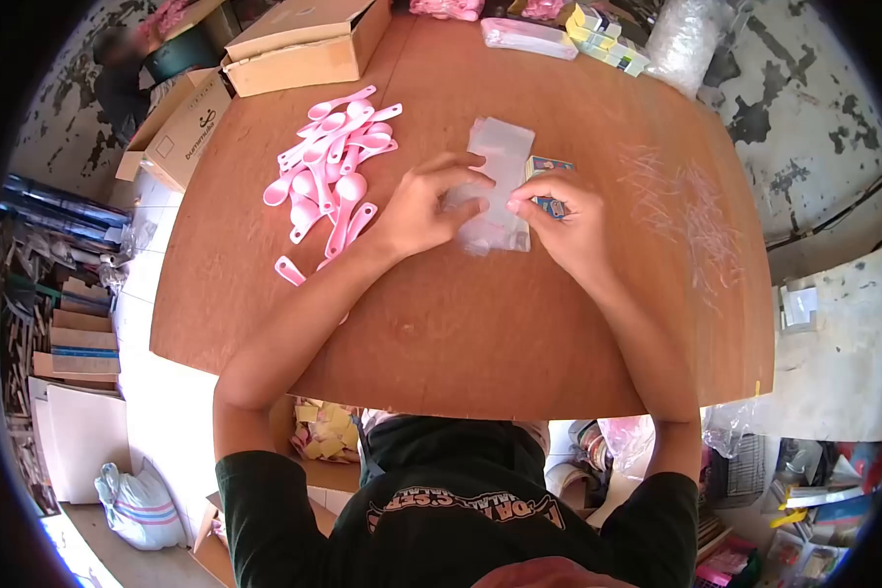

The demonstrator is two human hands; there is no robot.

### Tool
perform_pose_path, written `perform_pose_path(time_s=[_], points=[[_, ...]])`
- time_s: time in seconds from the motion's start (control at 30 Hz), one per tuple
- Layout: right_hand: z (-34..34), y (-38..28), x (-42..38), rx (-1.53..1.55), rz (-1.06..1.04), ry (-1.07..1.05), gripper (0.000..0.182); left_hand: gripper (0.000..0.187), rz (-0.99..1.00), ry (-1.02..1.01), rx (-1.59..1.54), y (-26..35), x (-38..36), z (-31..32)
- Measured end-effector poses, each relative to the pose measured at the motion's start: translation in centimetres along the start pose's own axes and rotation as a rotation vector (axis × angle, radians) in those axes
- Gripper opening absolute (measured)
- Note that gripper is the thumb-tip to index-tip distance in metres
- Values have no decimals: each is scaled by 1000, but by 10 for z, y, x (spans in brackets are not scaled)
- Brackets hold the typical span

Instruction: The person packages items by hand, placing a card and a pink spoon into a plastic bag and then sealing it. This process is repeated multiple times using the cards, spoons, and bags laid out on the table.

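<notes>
A stack of clear plastic bags (500, 157) lies in the middle of the brown wooden table (480, 333). My left hand (423, 204) presses its fingers on the left side of the bags. My right hand (562, 218) pinches the bags' right edge, over a small colourful box (549, 166) that peeks out beside them. A heap of pink plastic spoons (330, 162) lies just left of my left hand, with one broken-off pink piece (289, 270) nearer the table edge.
Open cardboard boxes (304, 44) stand at the table's far left corner. Packets and small yellow-green boxes (603, 39) and a clear plastic bundle (681, 39) sit at the far right. Another person (118, 78) sits beyond the boxes. Cartons and a sack (137, 505) crowd the floor.
</notes>
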State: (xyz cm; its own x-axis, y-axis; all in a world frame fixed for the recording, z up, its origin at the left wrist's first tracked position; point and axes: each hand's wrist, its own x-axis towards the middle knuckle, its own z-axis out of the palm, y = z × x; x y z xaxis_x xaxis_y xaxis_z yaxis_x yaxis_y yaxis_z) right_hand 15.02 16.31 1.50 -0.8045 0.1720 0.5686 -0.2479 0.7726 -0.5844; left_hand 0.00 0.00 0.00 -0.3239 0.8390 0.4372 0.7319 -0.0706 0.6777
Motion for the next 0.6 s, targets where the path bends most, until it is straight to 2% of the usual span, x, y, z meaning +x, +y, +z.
perform_pose_path(time_s=[0.07, 0.1, 0.17, 0.2, 0.23, 0.27, 0.3, 0.33, 0.4, 0.5, 0.6], points=[[-1, -2, 3, 175, 13, 90, 6, 17, 10, 98, -125, -4, 1, 2], [-4, -3, 6, 167, 5, 92, 6, 17, 21, 104, -126, -5, 3, 3], [-16, -9, 11, 237, 148, 119, 5, 14, -22, 200, -226, -6, 3, 4], [-32, -13, 12, 68, 133, -31, 12, 14, -24, 202, -230, -6, 2, 3], [-42, -10, 10, 60, 130, -38, 12, 16, -101, 224, -316, -6, 3, 4], [-50, -10, 6, -158, 115, -155, 13, 17, -181, 243, -402, -6, 2, 4], [-53, -12, 3, -375, 97, -269, 13, 17, -183, 249, -407, -9, 2, 6], [-50, -16, -2, -377, 95, -273, 13, 19, -108, 294, -467, -14, 3, 9], [-44, -25, -14, -557, 125, -203, 16, 21, -35, 345, -530, -16, 3, 8], [-39, -13, -28, -554, 21, -104, 14, 22, -131, 343, -571, -9, 0, 0], [-39, -8, -31, -409, 96, -54, 12, 23, -162, 344, -656, -1, 0, -4]])
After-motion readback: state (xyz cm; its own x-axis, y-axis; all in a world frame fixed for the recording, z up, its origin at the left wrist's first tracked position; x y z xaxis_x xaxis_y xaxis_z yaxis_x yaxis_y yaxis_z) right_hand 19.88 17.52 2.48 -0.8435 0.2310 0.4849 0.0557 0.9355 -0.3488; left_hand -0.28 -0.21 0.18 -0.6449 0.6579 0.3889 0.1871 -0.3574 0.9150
